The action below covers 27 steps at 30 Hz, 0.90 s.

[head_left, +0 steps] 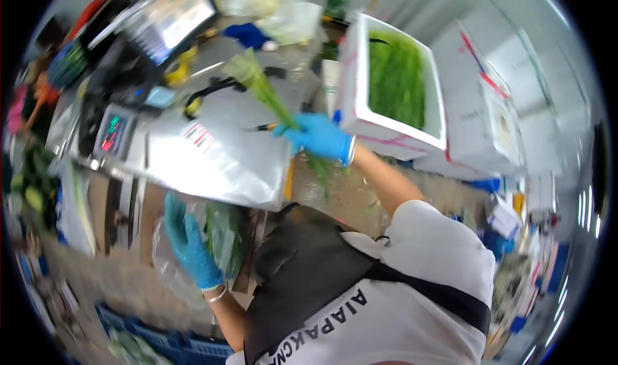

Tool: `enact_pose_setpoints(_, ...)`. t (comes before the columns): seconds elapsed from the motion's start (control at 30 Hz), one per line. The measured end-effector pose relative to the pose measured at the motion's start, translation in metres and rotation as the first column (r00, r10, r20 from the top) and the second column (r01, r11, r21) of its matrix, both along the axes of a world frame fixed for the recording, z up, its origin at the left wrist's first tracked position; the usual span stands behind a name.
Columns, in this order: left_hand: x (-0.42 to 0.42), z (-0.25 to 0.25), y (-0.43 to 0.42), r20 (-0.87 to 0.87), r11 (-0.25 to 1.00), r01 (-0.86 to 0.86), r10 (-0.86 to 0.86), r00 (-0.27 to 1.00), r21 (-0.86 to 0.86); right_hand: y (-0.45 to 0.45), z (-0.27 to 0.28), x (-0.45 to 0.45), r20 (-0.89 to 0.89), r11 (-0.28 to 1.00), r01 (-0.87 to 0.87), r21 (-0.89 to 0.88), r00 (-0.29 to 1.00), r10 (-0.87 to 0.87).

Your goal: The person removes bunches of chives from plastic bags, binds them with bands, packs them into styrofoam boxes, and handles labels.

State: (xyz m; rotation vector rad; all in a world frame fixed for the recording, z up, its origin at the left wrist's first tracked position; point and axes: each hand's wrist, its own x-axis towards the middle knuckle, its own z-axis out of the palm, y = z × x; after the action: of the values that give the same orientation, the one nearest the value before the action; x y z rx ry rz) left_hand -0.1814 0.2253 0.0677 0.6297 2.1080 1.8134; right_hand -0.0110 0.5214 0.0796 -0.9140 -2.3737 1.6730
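My right hand, in a blue glove, is closed around a bunch of green stalks over the right edge of the metal scale plate. The stalks slant up and left, partly in clear wrapping, and their other end hangs below the hand. My left hand, also blue-gloved, is open with its fingers stretched, below the plate's front edge. Beside it lies a clear plastic bag with greens in it. A small dark-tipped tool shows at the right fingers; how it is held is blurred.
A white foam box of leafy greens stands right of the plate, with more foam boxes beyond. The scale display and a lit screen are at the left. Blue crates lie at the bottom left.
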Motion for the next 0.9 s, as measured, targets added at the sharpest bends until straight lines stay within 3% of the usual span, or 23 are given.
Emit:
enact_pose_setpoints(0.07,0.005,-0.021,0.008,0.064,0.998,0.012,-0.007,0.998,-0.068,0.079,0.000,0.059,0.120,0.979,0.192,0.064,0.973,-0.199)
enact_pose_setpoints(0.1,0.004,-0.038,0.009,0.086,0.995,-0.003,0.011,0.996,-0.099,0.125,-0.011,0.093,0.186,0.887,0.127,0.444,0.955,-0.230)
enact_pose_setpoints(0.13,0.007,-0.054,0.012,0.064,0.992,0.053,-0.046,0.997,-0.118,0.165,-0.008,0.122,0.335,0.827,0.062,0.559,0.896,-0.293)
enact_pose_setpoints(0.17,0.010,-0.067,0.017,0.043,0.985,0.078,-0.072,0.996,-0.156,0.202,-0.004,0.150,0.473,0.767,-0.035,0.641,0.805,-0.358)
enact_pose_setpoints(0.2,0.012,-0.072,0.004,0.028,0.976,0.066,-0.061,0.998,-0.209,0.256,-0.018,0.191,0.620,0.374,-0.535,0.758,0.769,-0.157)
enact_pose_setpoints(0.23,0.025,-0.057,0.001,0.171,0.993,0.093,-0.079,0.982,-0.075,0.285,-0.017,0.208,0.574,0.667,-0.274,0.693,0.769,-0.281)
enact_pose_setpoints(0.27,0.029,-0.067,-0.004,-0.055,0.966,0.115,-0.131,0.990,-0.230,0.314,-0.014,0.225,0.507,0.794,0.080,0.603,0.730,-0.459)
enact_pose_setpoints(0.3,0.032,-0.054,0.003,-0.264,0.912,0.123,-0.239,0.934,-0.390,0.272,0.033,0.186,0.507,0.727,0.169,0.666,0.612,-0.607)
enact_pose_setpoints(0.4,0.062,-0.067,0.005,-0.354,0.871,0.185,-0.367,0.860,-0.454,0.375,-0.017,0.208,-0.015,0.265,0.310,0.913,0.674,-0.738)
enact_pose_setpoints(0.47,0.071,-0.063,0.007,-0.390,0.827,0.101,-0.364,0.846,-0.553,0.324,-0.025,0.142,-0.071,0.460,0.335,0.822,0.862,-0.502)
enact_pose_setpoints(0.53,0.060,-0.069,0.000,-0.443,0.790,-0.028,-0.313,0.840,-0.613,0.275,-0.056,0.079,0.108,0.813,0.134,0.567,0.966,-0.234)
enact_pose_setpoints(0.57,0.048,-0.076,-0.008,-0.511,0.752,-0.179,-0.234,0.827,-0.635,0.195,-0.052,0.022,-0.054,0.890,0.205,0.407,0.978,-0.200)
enact_pose_setpoints(0.6,0.035,-0.089,-0.024,-0.573,0.702,-0.318,-0.156,0.804,-0.637,0.144,-0.067,-0.018,-0.189,0.836,0.062,0.545,0.981,0.051)
enact_pose_setpoints(0.63,0.020,-0.133,-0.040,-0.727,0.530,-0.571,-0.134,0.674,-0.627,0.100,-0.071,-0.052,0.065,0.893,-0.017,0.450,0.998,-0.013)
enact_pose_setpoints(0.67,-0.002,-0.147,-0.061,-0.759,0.404,-0.656,-0.182,0.625,-0.637,0.057,-0.089,-0.079,-0.152,0.893,-0.075,0.443,0.976,0.157)
enact_pose_setpoints(0.7,-0.026,-0.171,-0.088,-0.719,0.252,-0.673,-0.260,0.645,-0.695,0.012,-0.083,-0.104,0.108,0.948,-0.189,0.258,0.980,0.166)
enact_pose_setpoints(0.73,-0.050,-0.198,-0.123,-0.686,0.031,-0.715,-0.316,0.655,-0.698,-0.010,-0.134,-0.123,-0.002,0.929,-0.284,0.238,0.956,0.293)
enact_pose_setpoints(0.77,-0.070,-0.223,-0.164,-0.638,-0.190,-0.724,-0.364,0.679,-0.663,-0.053,-0.122,-0.145,0.068,0.905,-0.386,0.178,0.923,0.380)
enact_pose_setpoints(0.8,-0.085,-0.240,-0.215,-0.755,-0.069,-0.767,-0.134,0.641,-0.638,-0.088,-0.117,-0.162,0.099,0.871,-0.487,0.060,0.871,0.480)
enact_pose_setpoints(0.83,-0.099,-0.255,-0.265,-0.824,0.063,-0.830,0.104,0.557,-0.554,-0.116,-0.126,-0.176,0.078,0.822,-0.552,0.138,0.834,0.547)
enact_pose_setpoints(0.87,-0.095,-0.200,-0.279,-0.706,-0.303,-0.650,0.130,0.696,-0.697,-0.141,-0.142,-0.189,0.065,0.760,-0.615,0.212,0.784,0.617)
enact_pose_setpoints(0.9,-0.092,-0.196,-0.321,-0.639,-0.222,-0.599,0.263,0.723,-0.769,-0.164,-0.158,-0.204,0.048,0.696,-0.615,0.371,0.761,0.647)
